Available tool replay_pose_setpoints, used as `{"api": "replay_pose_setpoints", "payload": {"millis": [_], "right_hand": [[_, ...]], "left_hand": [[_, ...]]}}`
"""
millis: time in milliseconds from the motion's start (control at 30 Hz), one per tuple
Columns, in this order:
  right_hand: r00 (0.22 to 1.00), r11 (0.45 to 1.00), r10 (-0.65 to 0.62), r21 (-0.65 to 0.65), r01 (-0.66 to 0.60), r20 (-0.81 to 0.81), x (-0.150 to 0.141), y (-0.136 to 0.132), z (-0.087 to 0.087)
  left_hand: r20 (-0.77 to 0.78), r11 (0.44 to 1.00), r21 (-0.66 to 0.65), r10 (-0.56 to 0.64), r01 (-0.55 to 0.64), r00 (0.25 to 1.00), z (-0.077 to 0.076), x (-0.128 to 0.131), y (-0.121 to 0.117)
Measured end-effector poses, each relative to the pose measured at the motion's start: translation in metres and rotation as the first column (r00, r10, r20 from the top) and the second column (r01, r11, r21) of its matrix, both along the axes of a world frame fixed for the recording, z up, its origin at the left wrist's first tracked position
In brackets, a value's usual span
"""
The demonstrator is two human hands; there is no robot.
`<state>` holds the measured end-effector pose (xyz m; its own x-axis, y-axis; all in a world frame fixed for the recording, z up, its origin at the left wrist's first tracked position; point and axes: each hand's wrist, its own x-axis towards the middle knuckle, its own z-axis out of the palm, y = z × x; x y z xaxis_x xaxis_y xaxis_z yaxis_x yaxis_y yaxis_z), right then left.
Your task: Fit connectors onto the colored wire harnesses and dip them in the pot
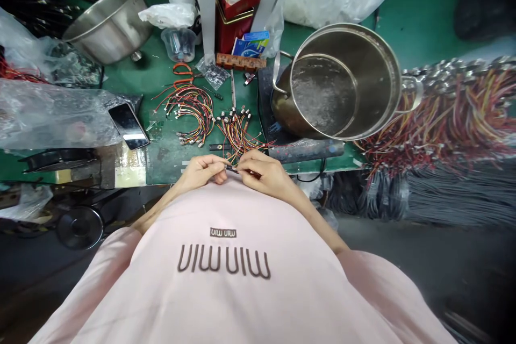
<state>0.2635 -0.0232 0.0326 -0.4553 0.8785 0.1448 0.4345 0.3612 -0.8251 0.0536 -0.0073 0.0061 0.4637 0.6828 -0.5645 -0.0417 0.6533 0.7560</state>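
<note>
My left hand (203, 170) and my right hand (264, 171) meet at the near edge of the green table, both pinched on one thin wire lead (238, 170) with a small dark connector at its end. Just beyond my fingers lies a loose bundle of red, orange and yellow wire leads (238, 131) with metal-tipped plugs. A second curled bundle of wire leads (191, 113) lies to its left. My pink shirt fills the lower part of the view.
A large steel pot (342, 83) holding water stands right of the wires on a dark hotplate. A heap of finished wire harnesses (455, 113) is at far right. A phone (128, 125), clear plastic bags, a steel bowl (110, 24) and orange pliers (182, 69) are on the left.
</note>
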Motion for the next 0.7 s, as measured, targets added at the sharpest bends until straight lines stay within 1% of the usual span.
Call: {"api": "replay_pose_setpoints", "payload": {"millis": [100,200,300,433,533,700], "right_hand": [[1.0,1.0,0.014,-0.007,-0.014,0.025,-0.0008,0.0009,0.0003],[0.998,1.0,-0.017,0.007,0.017,0.056,-0.0019,0.002,-0.0003],[0.998,0.999,-0.045,0.025,0.044,0.045,-0.0032,0.0035,-0.0005],[0.999,0.998,-0.035,-0.045,0.035,-0.006,-0.0036,0.0057,0.0022],[0.999,0.996,-0.04,-0.081,0.038,-0.023,-0.0031,0.0068,0.0048],[1.0,0.998,0.003,-0.057,-0.004,-0.01,-0.0015,0.0074,0.0085]], "left_hand": [[0.001,0.999,-0.032,0.008,-0.008,1.0,-0.0011,0.0007,-0.0002],[0.008,0.999,-0.035,0.013,-0.013,1.0,-0.0025,0.0015,-0.0006],[0.021,0.999,-0.033,0.028,-0.028,0.999,-0.0025,0.0019,-0.0004],[0.03,0.999,-0.036,0.019,-0.018,0.999,-0.0009,0.0008,0.0007],[0.044,1.0,-0.021,-0.006,0.006,0.999,-0.0013,-0.0014,0.0005],[0.042,1.0,0.027,-0.002,0.001,0.999,-0.0019,-0.0046,-0.0015]]}}
